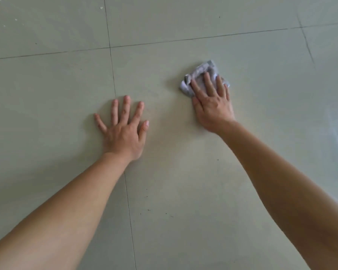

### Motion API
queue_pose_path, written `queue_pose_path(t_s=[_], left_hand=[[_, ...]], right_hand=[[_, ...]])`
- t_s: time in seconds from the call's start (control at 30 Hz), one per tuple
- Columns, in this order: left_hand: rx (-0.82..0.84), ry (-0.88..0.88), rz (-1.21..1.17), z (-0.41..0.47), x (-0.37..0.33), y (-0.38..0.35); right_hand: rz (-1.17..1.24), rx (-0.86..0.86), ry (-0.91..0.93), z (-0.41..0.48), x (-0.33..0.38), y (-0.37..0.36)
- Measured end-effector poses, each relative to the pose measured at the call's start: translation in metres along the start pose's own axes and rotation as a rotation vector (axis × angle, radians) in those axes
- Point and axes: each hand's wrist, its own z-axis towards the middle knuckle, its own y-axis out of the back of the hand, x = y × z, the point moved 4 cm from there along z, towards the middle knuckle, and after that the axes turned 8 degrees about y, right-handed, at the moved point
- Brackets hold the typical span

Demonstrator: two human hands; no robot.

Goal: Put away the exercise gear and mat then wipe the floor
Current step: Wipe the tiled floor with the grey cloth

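- Pale grey-green floor tiles (183, 133) fill the whole head view, and thin dark grout lines (113, 82) cross near the upper left, so four tiles meet there.
- Your left hand (123, 131) lies flat on the tile, palm down, with all fingers straight and spread apart; it holds nothing and only rests on the floor just right of the long grout line.
- Your right hand (211, 102) presses on a small crumpled grey cloth rag (201, 75). The fingers are straight and close together on top of the rag, not curled around it.
- The rag lies on the floor right of centre in the upper half of the view, on the same tile as the left hand, and its far edge and left edge show beyond your fingertips.
- The two hands are well apart, the right one further forward than the left.
- Both bare forearms come in from the bottom corners.
- Small dark specks (148, 210) sit on the tile between your arms, nearer to you than the hands.
- A few white spots (101, 7) mark the far upper left tile.
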Motion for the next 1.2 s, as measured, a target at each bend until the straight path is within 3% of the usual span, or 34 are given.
queue_pose_path(t_s=[0.17,0.27,0.33,0.43,0.53,0.73,0.83,0.9,0.97,1.1,1.2], left_hand=[[-0.001,0.009,-0.003,-0.001,-0.001,0.003],[0.061,0.008,0.015,0.002,-0.001,0.005],[0.134,0.015,0.019,0.005,-0.002,0.009],[0.147,0.046,-0.045,-0.011,-0.004,0.019],[0.064,0.007,-0.077,-0.050,-0.006,0.019],[-0.061,-0.075,-0.140,-0.093,0.005,-0.002],[-0.055,-0.067,-0.134,-0.098,0.005,-0.004],[-0.049,-0.051,-0.146,-0.103,0.005,-0.001],[-0.037,-0.046,-0.144,-0.109,0.005,0.001],[-0.004,-0.065,-0.127,-0.118,0.005,0.001],[0.005,-0.073,-0.133,-0.119,0.006,0.002]], right_hand=[[-0.024,0.128,0.413,-0.105,0.056,-0.027],[-0.064,0.193,0.549,-0.133,0.039,-0.019],[-0.043,0.150,0.312,-0.125,-0.003,-0.001],[0.043,0.100,-0.231,-0.124,-0.062,0.023],[0.082,0.081,-0.395,-0.140,-0.038,0.014],[0.025,0.084,0.117,-0.231,0.089,-0.044],[0.016,0.157,0.342,-0.262,0.090,-0.047],[-0.024,0.152,0.387,-0.262,0.062,-0.037],[-0.048,0.097,0.201,-0.254,0.021,-0.023],[0.076,0.004,-0.381,-0.256,-0.006,-0.012],[0.125,-0.032,-0.432,-0.275,0.052,-0.035]])
